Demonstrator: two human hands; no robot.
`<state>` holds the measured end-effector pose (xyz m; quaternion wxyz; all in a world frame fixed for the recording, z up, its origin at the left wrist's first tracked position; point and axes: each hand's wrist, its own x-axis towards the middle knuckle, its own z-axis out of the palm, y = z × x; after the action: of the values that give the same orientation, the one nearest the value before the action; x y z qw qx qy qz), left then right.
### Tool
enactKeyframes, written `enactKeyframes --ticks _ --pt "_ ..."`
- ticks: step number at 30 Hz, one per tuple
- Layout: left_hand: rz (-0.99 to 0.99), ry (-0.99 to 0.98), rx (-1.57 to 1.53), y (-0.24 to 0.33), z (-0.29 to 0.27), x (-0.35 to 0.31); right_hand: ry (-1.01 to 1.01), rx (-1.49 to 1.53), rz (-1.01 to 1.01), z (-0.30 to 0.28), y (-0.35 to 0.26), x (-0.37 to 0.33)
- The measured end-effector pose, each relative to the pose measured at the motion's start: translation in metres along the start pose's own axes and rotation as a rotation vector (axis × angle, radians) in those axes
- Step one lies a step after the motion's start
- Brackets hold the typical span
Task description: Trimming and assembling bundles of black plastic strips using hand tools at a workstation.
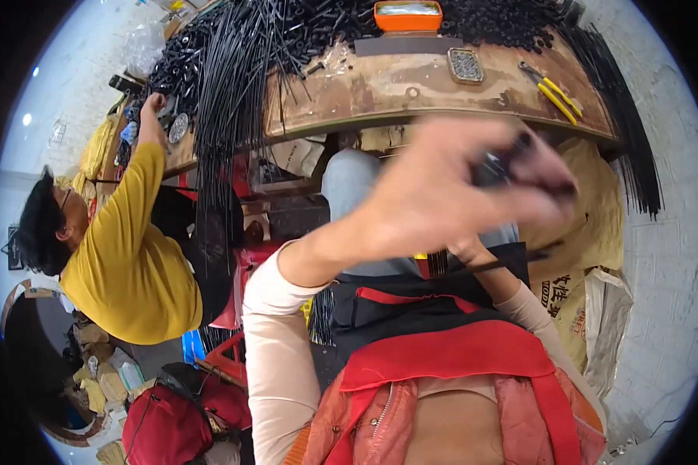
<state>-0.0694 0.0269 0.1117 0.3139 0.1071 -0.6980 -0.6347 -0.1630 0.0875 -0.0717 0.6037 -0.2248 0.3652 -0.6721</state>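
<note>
Your left hand [442, 186], raised and blurred, pinches a small black part [492, 167] for close handling. Your right hand [469, 249], largely hidden, grips thin black rods [512, 260]. Yellow pliers [554, 93] lie on the far desk [380, 93].

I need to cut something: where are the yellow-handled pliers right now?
In the head view the yellow-handled pliers lie on the right part of the worn wooden table, right of the small rectangular tin and beside the bundle of black rods.

We see a worn wooden tabletop [380, 93], its brown surface scuffed and patchy. Thin black rods [225, 116], smooth and slightly glossy, spill over its left edge. Near the far edge sits a glossy orange plastic tray [408, 22]; toward the right corner lie pliers [554, 91] with yellow plastic-looking grips.
</note>
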Motion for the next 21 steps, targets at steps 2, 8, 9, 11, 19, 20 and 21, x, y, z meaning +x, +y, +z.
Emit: enactKeyframes --ticks 2,8,9,11,19,20,21 --pt "0.055 0.37 -0.082 -0.017 -0.035 -0.006 -0.107 -0.209 0.115 -0.005 -0.001 0.007" --pt "-0.079 0.948 -0.373 -0.152 -0.076 -0.053 -0.12 -0.308 0.11 0.004 -0.001 0.002" --pt "-0.033 0.973 -0.386 -0.154 -0.069 -0.049 -0.133 -0.325 0.114 0.002 -0.002 0.002" --pt "-0.03 0.993 -0.374 -0.157 -0.058 -0.042 -0.131 -0.318 0.115 0.002 -0.003 0.0" --pt "-0.018 1.121 -0.507 -0.153 -0.051 -0.049 -0.127 -0.334 0.075 0.0 -0.004 0.005" --pt "-0.104 1.023 -0.571 -0.152 -0.056 -0.059 -0.116 -0.351 0.095 -0.003 -0.006 0.005" --pt "-0.191 0.928 -0.633 -0.148 -0.057 -0.068 -0.107 -0.368 0.121 -0.002 -0.006 0.003"
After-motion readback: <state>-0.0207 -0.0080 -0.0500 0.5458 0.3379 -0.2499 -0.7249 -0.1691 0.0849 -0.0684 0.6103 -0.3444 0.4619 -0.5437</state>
